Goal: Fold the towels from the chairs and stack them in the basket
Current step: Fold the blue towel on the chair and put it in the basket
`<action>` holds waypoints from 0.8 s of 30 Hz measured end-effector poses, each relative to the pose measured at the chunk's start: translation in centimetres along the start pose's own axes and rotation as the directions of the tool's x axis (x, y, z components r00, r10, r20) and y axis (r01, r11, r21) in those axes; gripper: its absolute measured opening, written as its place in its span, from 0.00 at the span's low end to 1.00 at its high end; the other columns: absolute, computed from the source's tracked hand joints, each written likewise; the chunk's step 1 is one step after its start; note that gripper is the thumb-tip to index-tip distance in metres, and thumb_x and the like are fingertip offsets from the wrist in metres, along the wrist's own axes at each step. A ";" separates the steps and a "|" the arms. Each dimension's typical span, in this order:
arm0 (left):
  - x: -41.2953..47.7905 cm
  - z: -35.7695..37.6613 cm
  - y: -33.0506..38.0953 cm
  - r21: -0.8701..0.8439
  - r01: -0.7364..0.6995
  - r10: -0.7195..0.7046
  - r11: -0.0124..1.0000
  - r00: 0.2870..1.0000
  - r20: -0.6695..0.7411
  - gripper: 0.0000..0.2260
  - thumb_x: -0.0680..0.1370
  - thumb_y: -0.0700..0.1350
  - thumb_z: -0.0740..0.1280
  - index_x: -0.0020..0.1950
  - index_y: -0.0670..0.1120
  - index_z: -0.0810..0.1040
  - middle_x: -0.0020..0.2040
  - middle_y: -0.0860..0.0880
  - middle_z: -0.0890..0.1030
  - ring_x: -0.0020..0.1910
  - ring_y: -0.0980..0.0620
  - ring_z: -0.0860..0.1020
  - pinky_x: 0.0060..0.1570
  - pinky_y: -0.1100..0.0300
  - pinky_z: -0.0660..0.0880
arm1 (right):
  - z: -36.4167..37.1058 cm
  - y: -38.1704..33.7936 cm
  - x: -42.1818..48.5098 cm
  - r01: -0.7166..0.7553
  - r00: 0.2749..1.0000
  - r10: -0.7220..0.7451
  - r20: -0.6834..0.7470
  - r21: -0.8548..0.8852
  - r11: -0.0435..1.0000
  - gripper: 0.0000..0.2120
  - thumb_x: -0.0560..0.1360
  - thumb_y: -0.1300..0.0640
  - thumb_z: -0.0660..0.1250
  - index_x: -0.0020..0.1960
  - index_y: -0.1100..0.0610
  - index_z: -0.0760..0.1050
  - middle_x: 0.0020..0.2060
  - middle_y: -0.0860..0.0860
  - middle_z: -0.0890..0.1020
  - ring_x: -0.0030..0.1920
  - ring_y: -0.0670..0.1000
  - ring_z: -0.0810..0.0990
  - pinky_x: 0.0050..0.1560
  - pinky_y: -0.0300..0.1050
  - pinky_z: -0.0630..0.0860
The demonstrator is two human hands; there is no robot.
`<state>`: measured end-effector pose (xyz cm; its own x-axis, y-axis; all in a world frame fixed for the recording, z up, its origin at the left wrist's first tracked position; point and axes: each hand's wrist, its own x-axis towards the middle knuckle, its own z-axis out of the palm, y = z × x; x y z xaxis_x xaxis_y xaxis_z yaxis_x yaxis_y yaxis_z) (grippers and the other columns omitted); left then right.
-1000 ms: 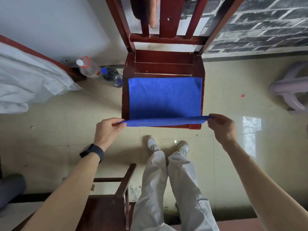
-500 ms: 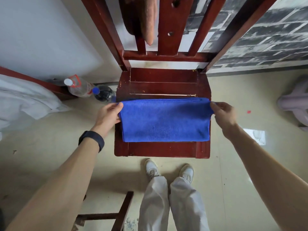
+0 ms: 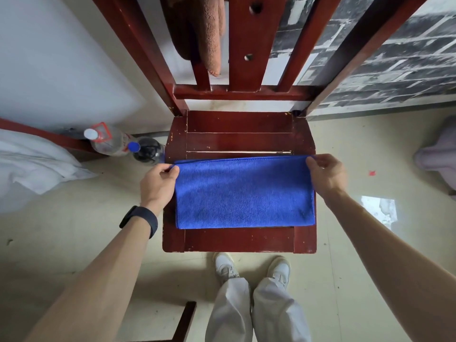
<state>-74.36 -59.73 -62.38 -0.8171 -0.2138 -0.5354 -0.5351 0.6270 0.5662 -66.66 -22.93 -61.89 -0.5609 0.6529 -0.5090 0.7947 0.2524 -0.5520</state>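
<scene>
A blue towel (image 3: 244, 193) lies folded in half on the seat of a dark red wooden chair (image 3: 239, 134). My left hand (image 3: 158, 183) pinches the towel's far left corner. At the far right corner, my right hand (image 3: 324, 175) pinches the towel too. A brown towel (image 3: 204, 33) hangs over the chair's backrest. No basket is in view.
Two plastic bottles (image 3: 116, 143) stand on the floor left of the chair. White cloth (image 3: 32, 164) lies on a red-framed piece at the far left. Part of a second wooden chair (image 3: 185, 322) shows at the bottom. A pale plastic stool (image 3: 439, 159) sits at the right edge.
Both hands carried the towel's near edge up and over to the far edge, folding it in half on the seat. They still pinch the far corners.
</scene>
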 end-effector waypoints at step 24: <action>-6.2 -1.9 -2.0 0.115 0.126 -0.150 0.985 0.962 0.230 0.09 0.77 0.51 0.71 0.54 0.49 0.79 0.50 0.51 0.82 0.51 0.49 0.80 0.51 0.57 0.74 | -2.5 5.1 -7.6 -0.174 0.966 0.191 0.177 -0.108 0.979 0.12 0.77 0.51 0.69 0.58 0.54 0.80 0.53 0.52 0.85 0.55 0.57 0.81 0.60 0.54 0.77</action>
<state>-68.58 -61.08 -58.99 -0.6562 -0.1278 -0.7437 -0.6057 0.6770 0.4181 -57.78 -24.79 -59.14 -0.4306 0.5525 -0.7137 0.9006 0.2109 -0.3802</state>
